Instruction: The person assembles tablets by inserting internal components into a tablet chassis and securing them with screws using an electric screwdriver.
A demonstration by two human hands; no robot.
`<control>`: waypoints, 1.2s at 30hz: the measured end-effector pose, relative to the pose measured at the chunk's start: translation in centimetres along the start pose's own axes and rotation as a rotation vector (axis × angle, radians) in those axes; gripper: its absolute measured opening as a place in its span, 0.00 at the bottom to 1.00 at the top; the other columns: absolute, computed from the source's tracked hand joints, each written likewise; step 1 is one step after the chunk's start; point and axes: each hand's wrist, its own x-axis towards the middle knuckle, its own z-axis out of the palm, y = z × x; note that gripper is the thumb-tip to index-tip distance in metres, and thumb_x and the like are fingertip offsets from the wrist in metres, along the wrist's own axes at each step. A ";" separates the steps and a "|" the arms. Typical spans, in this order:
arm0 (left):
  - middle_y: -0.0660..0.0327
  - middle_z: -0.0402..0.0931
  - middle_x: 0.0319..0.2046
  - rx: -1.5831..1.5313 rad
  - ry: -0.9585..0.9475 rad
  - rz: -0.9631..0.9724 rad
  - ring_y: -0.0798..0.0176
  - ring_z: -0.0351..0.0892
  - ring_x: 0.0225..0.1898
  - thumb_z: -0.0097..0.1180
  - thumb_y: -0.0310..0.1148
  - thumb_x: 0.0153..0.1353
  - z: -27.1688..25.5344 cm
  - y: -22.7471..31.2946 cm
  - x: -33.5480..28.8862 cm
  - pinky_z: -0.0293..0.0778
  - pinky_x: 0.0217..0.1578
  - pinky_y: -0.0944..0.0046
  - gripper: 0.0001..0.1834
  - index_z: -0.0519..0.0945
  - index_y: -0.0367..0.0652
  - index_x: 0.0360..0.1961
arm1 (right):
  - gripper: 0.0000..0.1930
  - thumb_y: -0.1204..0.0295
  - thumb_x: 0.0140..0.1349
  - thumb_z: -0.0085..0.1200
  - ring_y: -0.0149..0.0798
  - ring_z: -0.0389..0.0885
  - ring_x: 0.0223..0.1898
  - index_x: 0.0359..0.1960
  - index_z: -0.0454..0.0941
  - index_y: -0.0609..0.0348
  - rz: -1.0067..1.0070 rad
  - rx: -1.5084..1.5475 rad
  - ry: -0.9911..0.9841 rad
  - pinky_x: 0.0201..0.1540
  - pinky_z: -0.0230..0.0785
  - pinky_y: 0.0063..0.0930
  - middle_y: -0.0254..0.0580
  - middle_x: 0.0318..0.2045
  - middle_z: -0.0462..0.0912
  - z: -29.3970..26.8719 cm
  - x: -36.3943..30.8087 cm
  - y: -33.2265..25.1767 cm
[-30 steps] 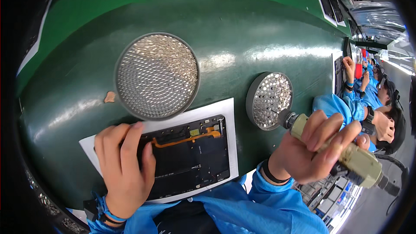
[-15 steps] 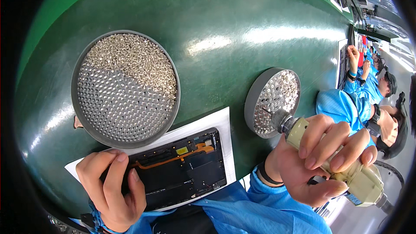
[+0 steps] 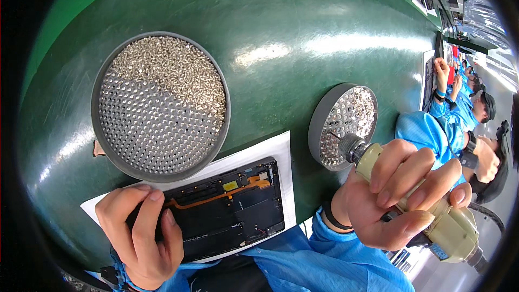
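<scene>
My right hand (image 3: pixel 403 200) is wrapped round a pale yellow-green electric screwdriver (image 3: pixel 454 232), its thumb along the near side. Its thin bit reaches over the small round grey screw tray (image 3: pixel 319 132); I cannot tell whether the tip touches a screw (image 3: pixel 361 108). An opened tablet (image 3: pixel 216 219), with black innards and an orange flex cable (image 3: pixel 208 201), lies on a white sheet (image 3: pixel 285 176). My left hand (image 3: pixel 143 232) covers the tablet's left end, fingers bent and thumb against it, holding it there.
A large round grey tray (image 3: pixel 96 124), its perforated plate partly heaped with small screws, stands beyond the tablet on the green table (image 3: pixel 259 97). A cable runs from the screwdriver's back end. Other people in blue (image 3: pixel 419 130) work along the right.
The screwdriver and my right hand have shifted very slightly over the small tray. The trays and tablet sit a little differently in view; my left hand keeps its place at the tablet.
</scene>
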 end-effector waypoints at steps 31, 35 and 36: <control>0.51 0.78 0.48 -0.014 0.098 0.076 0.48 0.78 0.43 0.72 0.20 0.48 0.7 -1.3 -0.7 0.75 0.42 0.52 0.28 0.85 0.35 0.55 | 0.29 0.78 0.55 0.74 0.38 0.72 0.14 0.52 0.67 0.52 0.414 0.272 0.096 0.17 0.68 0.36 0.36 0.25 0.78 6.6 -1.0 -4.6; 0.51 0.78 0.47 -0.020 0.118 0.076 0.48 0.79 0.43 0.72 0.20 0.48 1.2 -1.6 -1.0 0.75 0.41 0.52 0.28 0.85 0.35 0.55 | 0.28 0.76 0.56 0.74 0.38 0.72 0.15 0.52 0.67 0.52 0.393 0.239 0.023 0.20 0.70 0.36 0.36 0.25 0.78 6.9 -1.4 -4.1; 0.51 0.78 0.47 -0.023 0.123 0.078 0.48 0.79 0.43 0.72 0.20 0.49 1.3 -1.8 -1.0 0.75 0.41 0.52 0.29 0.84 0.35 0.56 | 0.28 0.77 0.55 0.74 0.38 0.72 0.15 0.52 0.67 0.52 0.332 0.270 0.049 0.21 0.71 0.36 0.36 0.25 0.78 7.5 -1.5 -3.5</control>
